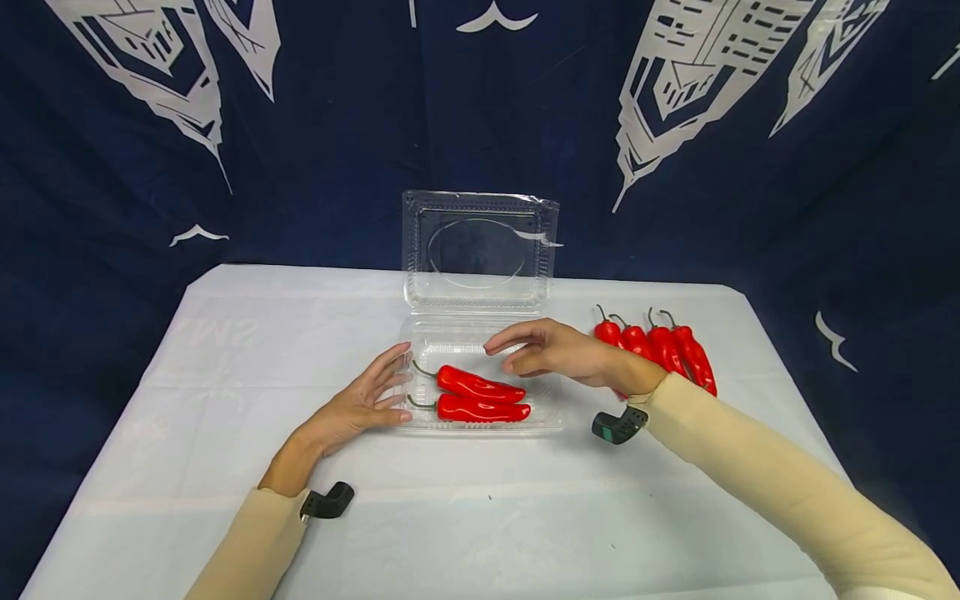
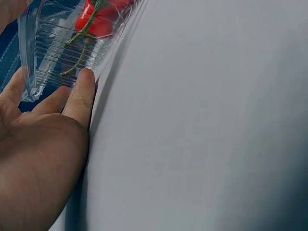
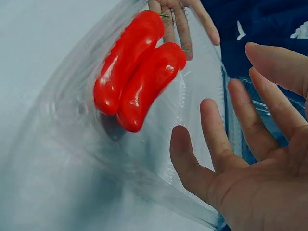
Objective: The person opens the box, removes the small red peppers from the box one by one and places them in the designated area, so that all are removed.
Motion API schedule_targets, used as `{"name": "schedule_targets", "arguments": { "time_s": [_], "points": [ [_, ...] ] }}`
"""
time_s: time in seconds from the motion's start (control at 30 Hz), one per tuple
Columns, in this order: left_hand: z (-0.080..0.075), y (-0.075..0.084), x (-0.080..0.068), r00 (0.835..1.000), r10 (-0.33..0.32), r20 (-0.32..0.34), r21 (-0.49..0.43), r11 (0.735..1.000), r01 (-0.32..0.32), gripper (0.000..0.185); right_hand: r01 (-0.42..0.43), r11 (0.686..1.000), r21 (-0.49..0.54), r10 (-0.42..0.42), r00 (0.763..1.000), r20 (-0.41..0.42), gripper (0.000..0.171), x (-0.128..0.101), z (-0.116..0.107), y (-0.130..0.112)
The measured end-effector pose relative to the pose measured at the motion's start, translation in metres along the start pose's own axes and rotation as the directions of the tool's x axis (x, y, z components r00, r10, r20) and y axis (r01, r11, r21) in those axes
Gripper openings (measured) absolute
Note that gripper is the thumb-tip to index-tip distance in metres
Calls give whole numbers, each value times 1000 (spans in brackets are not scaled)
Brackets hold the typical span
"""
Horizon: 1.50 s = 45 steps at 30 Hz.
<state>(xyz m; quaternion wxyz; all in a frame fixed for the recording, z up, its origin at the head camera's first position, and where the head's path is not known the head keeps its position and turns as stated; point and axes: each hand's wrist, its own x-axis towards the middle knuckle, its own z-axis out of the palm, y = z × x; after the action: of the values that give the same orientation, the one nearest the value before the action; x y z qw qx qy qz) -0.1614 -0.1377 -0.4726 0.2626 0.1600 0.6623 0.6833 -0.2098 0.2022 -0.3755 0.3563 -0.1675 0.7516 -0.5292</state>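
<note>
Two red chili peppers point(image 1: 480, 385) lie side by side in the front half of a clear plastic clamshell box point(image 1: 480, 429), green stems pointing left. The box's lid point(image 1: 480, 250) stands raised at the back. My left hand point(image 1: 363, 400) is at the box's left end, fingers spread and touching its side wall point(image 2: 57, 53). My right hand point(image 1: 558, 350) hovers above the box's right part, fingers loosely bent with nothing between them. In the right wrist view, the right hand point(image 3: 255, 144) is apart from the peppers point(image 3: 139, 72).
Several more red chili peppers point(image 1: 686, 354) lie in a row on the white table point(image 1: 225, 350) to the right, partly hidden by my right wrist. A dark blue cloth point(image 1: 337, 142) with white prints hangs behind the table. Each wrist wears a dark band.
</note>
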Motion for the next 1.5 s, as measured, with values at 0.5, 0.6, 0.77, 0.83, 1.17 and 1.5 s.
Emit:
{"name": "schedule_targets", "arguments": {
  "time_s": [0.5, 0.6, 0.77, 0.83, 1.17, 1.5],
  "points": [
    [0, -1, 0, 1000, 11, 7, -9, 1000, -11, 101, -105, 988, -110, 108, 994, 22, 40, 29, 10, 13],
    [0, -1, 1, 1000, 16, 13, -11, 1000, -16, 101, -111, 986, -126, 118, 992, 45, 37, 31, 9, 15],
    [-1, -1, 0, 1000, 16, 13, -9, 1000, -16, 102, -98, 987, -126, 111, 989, 97, 37, 34, 8, 17],
    [-1, -1, 0, 1000, 15, 11, -8, 1000, -15, 102, -94, 987, -130, 109, 987, 119, 38, 35, 9, 18],
    [0, -1, 1, 1000, 15, 9, -7, 1000, -15, 102, -114, 985, -126, 132, 980, 148, 42, 39, 13, 22],
    [-1, -1, 0, 1000, 9, 4, -10, 1000, -9, 103, -104, 988, -113, 122, 977, 174, 45, 39, 13, 23]
  ]
}}
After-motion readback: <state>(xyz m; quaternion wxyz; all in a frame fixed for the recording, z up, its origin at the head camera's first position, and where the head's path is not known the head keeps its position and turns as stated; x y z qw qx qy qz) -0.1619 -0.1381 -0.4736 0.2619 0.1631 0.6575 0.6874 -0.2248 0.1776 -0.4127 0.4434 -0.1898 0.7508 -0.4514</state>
